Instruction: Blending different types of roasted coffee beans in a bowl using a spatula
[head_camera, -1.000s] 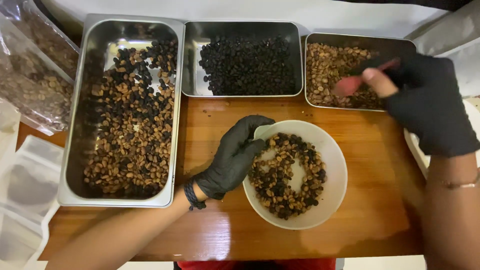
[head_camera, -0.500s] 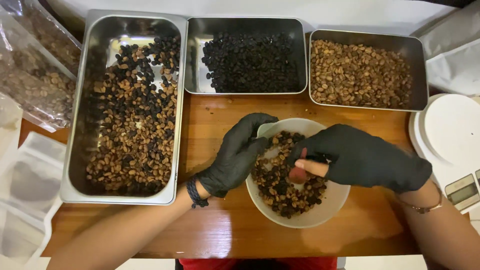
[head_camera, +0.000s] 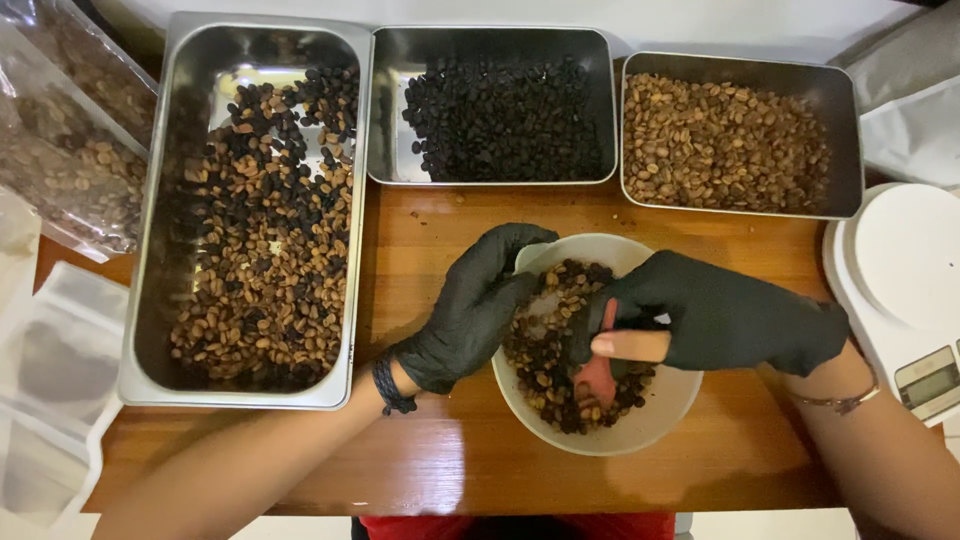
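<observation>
A white bowl (head_camera: 655, 425) of mixed dark and light coffee beans sits on the wooden table near the front edge. My left hand (head_camera: 475, 305), in a black glove, grips the bowl's left rim. My right hand (head_camera: 720, 320), also black-gloved with a bare fingertip showing through a tear, holds a small red spoon (head_camera: 600, 375) down in the beans inside the bowl.
A large steel tray (head_camera: 145, 300) of mixed beans lies at left. Behind the bowl stand a tray of dark beans (head_camera: 385, 110) and a tray of light brown beans (head_camera: 845, 130). A white scale (head_camera: 905, 260) sits at right. Clear bean bags (head_camera: 60, 160) lie at far left.
My right hand came back from the light-bean tray to the bowl and now works the red spoon deeper into the beans. The left hand stays on the rim.
</observation>
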